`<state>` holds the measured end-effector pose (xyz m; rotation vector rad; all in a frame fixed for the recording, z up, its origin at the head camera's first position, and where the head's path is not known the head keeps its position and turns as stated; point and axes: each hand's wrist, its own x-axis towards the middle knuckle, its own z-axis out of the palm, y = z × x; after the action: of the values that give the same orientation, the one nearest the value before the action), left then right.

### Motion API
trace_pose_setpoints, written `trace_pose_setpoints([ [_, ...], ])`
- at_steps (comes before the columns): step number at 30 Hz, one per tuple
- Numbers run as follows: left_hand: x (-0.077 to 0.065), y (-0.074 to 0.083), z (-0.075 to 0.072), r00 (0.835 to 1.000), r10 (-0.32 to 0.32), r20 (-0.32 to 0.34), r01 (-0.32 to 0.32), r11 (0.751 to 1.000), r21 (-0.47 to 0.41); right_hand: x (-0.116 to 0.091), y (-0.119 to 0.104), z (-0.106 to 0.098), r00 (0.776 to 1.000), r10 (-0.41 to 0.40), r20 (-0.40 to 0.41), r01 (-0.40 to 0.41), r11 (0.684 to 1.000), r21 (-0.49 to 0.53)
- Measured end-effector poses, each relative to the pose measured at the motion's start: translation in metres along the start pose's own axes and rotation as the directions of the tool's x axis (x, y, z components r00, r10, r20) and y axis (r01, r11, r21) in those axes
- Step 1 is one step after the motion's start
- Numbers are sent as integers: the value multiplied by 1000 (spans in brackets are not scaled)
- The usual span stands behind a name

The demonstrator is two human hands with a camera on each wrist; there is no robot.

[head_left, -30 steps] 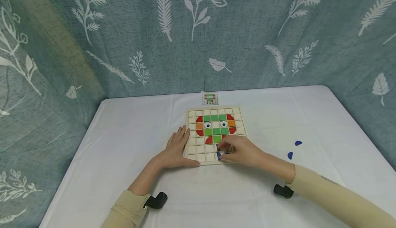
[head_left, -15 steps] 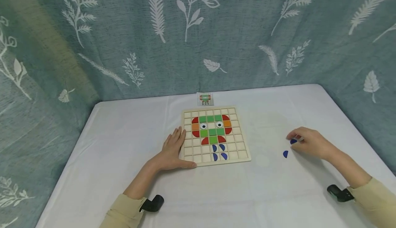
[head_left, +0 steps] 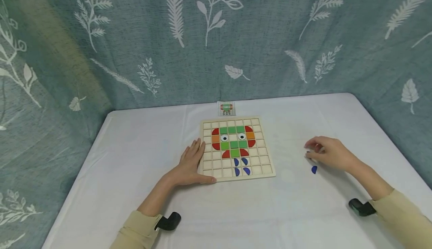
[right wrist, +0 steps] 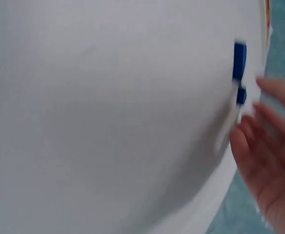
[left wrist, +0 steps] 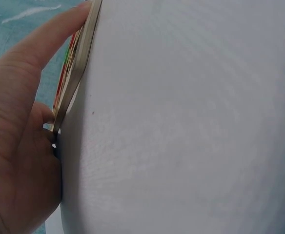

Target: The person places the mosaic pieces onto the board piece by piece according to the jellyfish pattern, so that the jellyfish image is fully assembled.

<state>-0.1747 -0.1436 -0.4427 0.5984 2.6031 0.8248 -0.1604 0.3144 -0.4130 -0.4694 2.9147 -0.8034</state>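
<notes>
My left hand (head_left: 188, 166) rests against the left side of a gridded wooden mosaic board (head_left: 210, 164), fingers straight, thumb along its front edge. In the left wrist view the thumb (left wrist: 40, 41) lies against the board's rim (left wrist: 84, 53). Red, green and orange tiles and two eye tiles form a face on the board, with several blue rounded tiles (head_left: 244, 161) below. My right hand (head_left: 329, 153), off to the right, pinches a blue tile (head_left: 308, 152), seen nearly edge-on at the fingertips. Another blue tile (head_left: 314, 170) lies on the cloth just below that hand.
A small picture card (head_left: 226, 108) with a similar face pattern lies behind the board. White cloth (head_left: 280, 211) covers the table. A patterned blue-green curtain (head_left: 189, 80) hangs along the back and sides. Black wrist cameras (head_left: 168, 221) sit on both forearms.
My right hand went from the board to the loose blue tiles, took hold of one and has shifted it slightly left. The left hand stays against the board. The head view shifted a little.
</notes>
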Motion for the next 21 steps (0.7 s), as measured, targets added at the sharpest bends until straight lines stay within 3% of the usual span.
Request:
trace_pose_setpoints([
  [5,2,0,1,1000,-9,7,8,1000,5,-6,11,0,988,-152,18,150,987,61],
  [9,1,1,0,1000,-5,2,5,1000,3,2,3,11,982,-187,-29,189,978,93],
  [15,0,0,-1,1000,-10,4,10,1000,9,35,-56,41,979,-202,27,190,953,237],
  [21,0,0,-1,1000,6,4,-6,1000,12,69,-123,76,929,-339,152,288,915,284],
])
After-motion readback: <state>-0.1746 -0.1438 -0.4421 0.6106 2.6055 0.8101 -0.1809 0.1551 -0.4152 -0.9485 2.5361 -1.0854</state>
